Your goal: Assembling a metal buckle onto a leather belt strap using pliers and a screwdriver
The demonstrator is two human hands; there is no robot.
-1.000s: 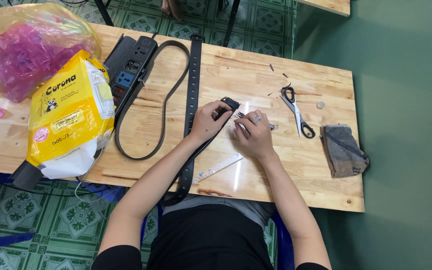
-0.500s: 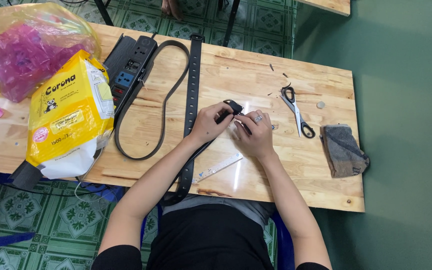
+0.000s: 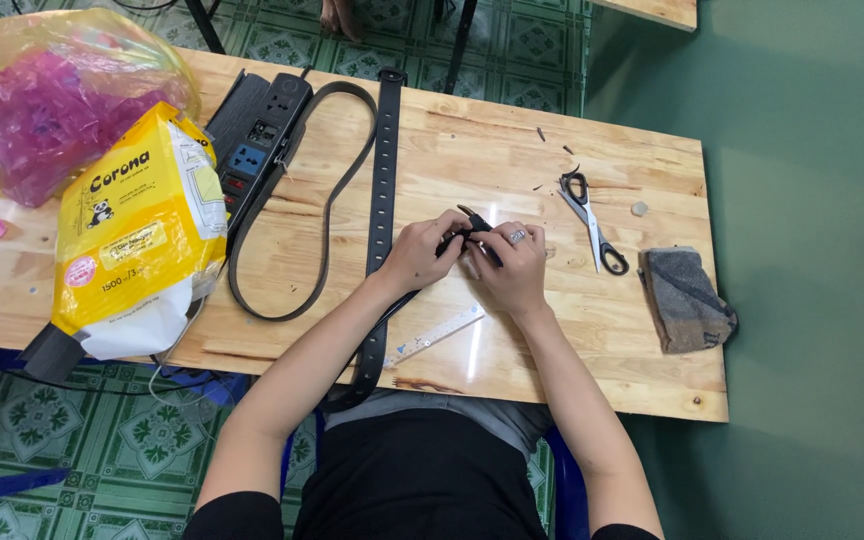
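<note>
Both my hands meet at the middle of a wooden table (image 3: 512, 150). My left hand (image 3: 422, 250) and my right hand (image 3: 512, 265) pinch the end of a black belt (image 3: 385, 160) between them, its tip showing as a small dark piece between the fingers. The wide belt runs from the far edge of the table towards me and under my left forearm. A ring sits on one finger of my right hand. A clear ruler (image 3: 437, 335) lies on the table just below my hands.
A narrower black strap (image 3: 324, 230) loops left of the belt. Scissors (image 3: 592, 220) and a folded grey cloth (image 3: 687, 300) lie to the right. A power strip (image 3: 262, 135), a yellow packet (image 3: 137, 235) and a yellow bag with pink contents (image 3: 52, 100) are at the left.
My hands have drawn slightly closer together around the belt end. Nothing else on the table has moved.
</note>
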